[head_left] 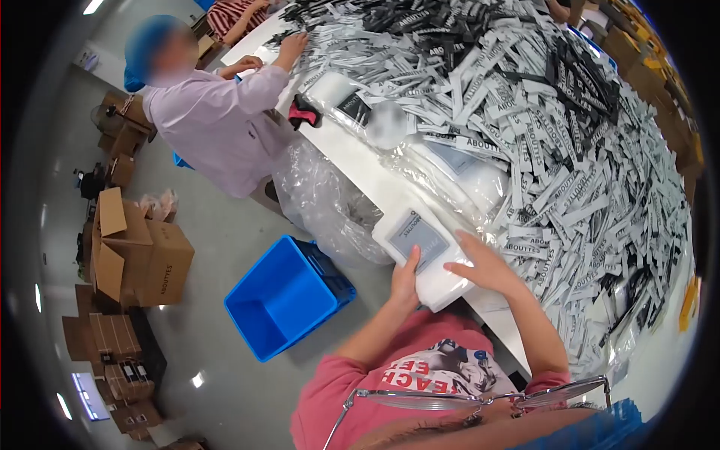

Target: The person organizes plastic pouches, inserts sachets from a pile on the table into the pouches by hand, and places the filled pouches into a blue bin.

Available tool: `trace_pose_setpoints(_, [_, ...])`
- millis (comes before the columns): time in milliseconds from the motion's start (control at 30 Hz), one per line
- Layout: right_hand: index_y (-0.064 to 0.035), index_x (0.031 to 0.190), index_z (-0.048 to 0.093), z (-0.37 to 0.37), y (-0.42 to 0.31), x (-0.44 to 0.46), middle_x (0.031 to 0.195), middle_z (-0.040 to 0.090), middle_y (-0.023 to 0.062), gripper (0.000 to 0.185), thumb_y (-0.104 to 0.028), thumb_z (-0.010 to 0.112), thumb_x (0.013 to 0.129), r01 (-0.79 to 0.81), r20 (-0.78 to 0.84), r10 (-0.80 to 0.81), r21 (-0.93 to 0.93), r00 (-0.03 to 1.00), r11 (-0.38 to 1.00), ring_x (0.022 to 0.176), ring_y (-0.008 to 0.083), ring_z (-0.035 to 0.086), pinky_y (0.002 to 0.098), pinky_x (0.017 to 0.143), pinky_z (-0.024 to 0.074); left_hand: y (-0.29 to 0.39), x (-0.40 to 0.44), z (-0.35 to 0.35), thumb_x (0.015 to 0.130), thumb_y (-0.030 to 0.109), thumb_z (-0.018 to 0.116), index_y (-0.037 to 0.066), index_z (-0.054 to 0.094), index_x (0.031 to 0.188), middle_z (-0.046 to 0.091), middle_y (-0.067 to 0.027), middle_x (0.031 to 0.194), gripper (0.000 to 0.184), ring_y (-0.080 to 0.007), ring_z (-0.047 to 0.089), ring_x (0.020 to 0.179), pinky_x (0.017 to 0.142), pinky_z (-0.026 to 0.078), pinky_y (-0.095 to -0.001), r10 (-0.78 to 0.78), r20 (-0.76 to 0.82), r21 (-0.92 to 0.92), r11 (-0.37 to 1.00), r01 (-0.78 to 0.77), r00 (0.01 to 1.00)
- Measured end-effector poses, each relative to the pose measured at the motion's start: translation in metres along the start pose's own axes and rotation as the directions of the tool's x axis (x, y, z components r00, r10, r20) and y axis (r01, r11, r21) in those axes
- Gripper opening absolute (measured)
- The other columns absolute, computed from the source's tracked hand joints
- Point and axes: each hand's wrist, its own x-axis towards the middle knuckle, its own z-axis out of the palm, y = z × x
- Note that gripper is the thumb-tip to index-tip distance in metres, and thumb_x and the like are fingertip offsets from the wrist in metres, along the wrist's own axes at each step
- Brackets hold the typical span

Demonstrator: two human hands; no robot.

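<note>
A stack of white pouches [430, 234], the top one with a grey ABOUTYES label, is held at a slant over the table's near edge. My left hand [406, 279] grips its near left side, the thumb lying on top beside the label. On the right side, my right hand [484, 262] holds the stack, with its thumb and a finger on the upper surface. The other fingers of both hands are partly hidden. Beyond the stack, clear plastic wrap covers more white pouches with grey labels [454, 159].
A heap of grey and black ABOUTYES sachets [551, 161] covers much of the white table [358, 174]. A blue bin [281, 300] and an open carton [161, 255] stand on the floor. At the far left edge works a person in a pale coat [217, 124]; a striped sleeve [229, 16] shows beyond.
</note>
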Motion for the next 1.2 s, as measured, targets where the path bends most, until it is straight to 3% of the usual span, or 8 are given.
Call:
trace_pose_setpoints(100, [0.0016, 0.131, 0.041, 0.016, 0.0, -0.021, 0.133, 0.043, 0.0242, 0.071, -0.02, 0.075, 0.073, -0.009, -0.405, -0.094, -0.244, 0.91, 0.97, 0.123, 0.0408, 0.042, 0.0452, 0.104, 0.0331, -0.007, 0.004, 0.006, 0.095, 0.024, 0.055, 0.002, 0.041, 0.131, 0.056, -0.0121, 0.121, 0.044, -0.0252, 0.057, 0.109, 0.094, 0.049, -0.0402, -0.004, -0.076, 0.033, 0.999, 0.007, 0.997])
trace_pose_setpoints(233, [-0.0018, 0.128, 0.047, 0.025, -0.034, -0.043, 0.133, 0.045, 0.0179, 0.071, -0.021, 0.077, 0.066, 0.227, -0.154, -0.345, -0.502, 0.926, 0.835, 0.13, 0.0331, 0.037, 0.0522, 0.109, 0.0231, -0.007, 0.007, 0.019, 0.096, 0.029, 0.054, 0.002, 0.041, 0.131, 0.054, -0.0121, 0.125, 0.045, -0.0263, 0.054, 0.112, 0.097, 0.045, -0.0425, -0.08, -0.057, 0.032, 0.996, 0.082, 0.995])
trace_pose_setpoints(433, [-0.0053, 0.118, 0.058, 0.041, 0.0, -0.034, 0.127, 0.052, 0.0103, 0.049, -0.021, 0.071, 0.073, 0.17, -0.198, -0.357, -0.611, 0.913, 0.773, 0.128, 0.0272, 0.041, 0.0537, 0.109, 0.0231, -0.011, 0.02, 0.019, 0.097, 0.027, 0.051, 0.001, 0.04, 0.131, 0.055, -0.0081, 0.123, 0.044, -0.0216, 0.05, 0.115, 0.101, 0.038, -0.0393, -0.189, 0.014, -0.042, 0.981, 0.189, 0.982])
trace_pose_setpoints(567, [-0.0059, 0.117, 0.058, 0.049, 0.009, -0.033, 0.125, 0.054, 0.0081, 0.045, -0.021, 0.068, 0.076, 0.168, -0.215, -0.372, -0.619, 0.903, 0.767, 0.126, 0.0253, 0.042, 0.0531, 0.109, 0.0243, 0.039, -0.007, -0.005, 0.092, 0.018, 0.053, 0.001, 0.042, 0.131, 0.053, -0.0112, 0.125, 0.044, -0.0225, 0.051, 0.115, 0.104, 0.037, -0.0375, -0.296, -0.02, 0.171, 0.94, 0.295, 0.955])
trace_pose_setpoints(667, [-0.0056, 0.118, 0.057, 0.054, 0.008, -0.03, 0.126, 0.053, 0.0089, 0.046, -0.023, 0.068, 0.077, 0.149, -0.23, -0.378, -0.646, 0.897, 0.749, 0.127, 0.0253, 0.042, 0.0527, 0.109, 0.0235, 0.048, -0.018, -0.015, 0.092, 0.019, 0.054, 0.002, 0.043, 0.13, 0.052, -0.0112, 0.126, 0.043, -0.0226, 0.051, 0.116, 0.105, 0.037, -0.0377, -0.121, -0.077, 0.3, 0.944, 0.139, 0.99])
trace_pose_setpoints(800, [-0.0044, 0.121, 0.056, 0.051, -0.002, -0.033, 0.129, 0.051, 0.0107, 0.049, -0.024, 0.068, 0.077, 0.15, -0.218, -0.347, -0.611, 0.912, 0.777, 0.127, 0.0254, 0.041, 0.0522, 0.11, 0.0229, 0.046, -0.007, -0.006, 0.091, 0.022, 0.057, 0.004, 0.042, 0.133, 0.05, -0.0056, 0.127, 0.048, -0.0169, 0.048, 0.116, 0.098, 0.039, -0.0342, -0.129, 0.117, 0.575, 0.818, 0.039, 0.985])
trace_pose_setpoints(1000, [-0.0009, 0.123, 0.053, 0.039, -0.004, -0.043, 0.132, 0.049, 0.0125, 0.054, -0.025, 0.069, 0.077, 0.139, -0.234, -0.34, -0.601, 0.911, 0.787, 0.128, 0.0269, 0.04, 0.0515, 0.109, 0.0234, 0.044, 0.001, -0.025, 0.092, 0.031, 0.055, 0.008, 0.037, 0.137, 0.05, -0.0013, 0.126, 0.053, -0.014, 0.046, 0.115, 0.098, 0.036, -0.0349, 0.011, -0.19, 0.465, 0.882, 0.08, 0.982])
trace_pose_setpoints(1200, [0.0007, 0.123, 0.052, 0.032, -0.004, -0.049, 0.134, 0.048, 0.0137, 0.055, -0.022, 0.069, 0.076, 0.173, -0.187, -0.347, -0.6, 0.919, 0.781, 0.13, 0.0278, 0.039, 0.0474, 0.109, 0.0259, 0.051, 0.015, -0.017, 0.096, 0.031, 0.049, 0.01, 0.039, 0.13, 0.05, -0.0025, 0.122, 0.041, -0.0146, 0.047, 0.111, 0.097, 0.036, -0.034, 0.053, -0.082, 0.284, 0.958, -0.028, 0.995])
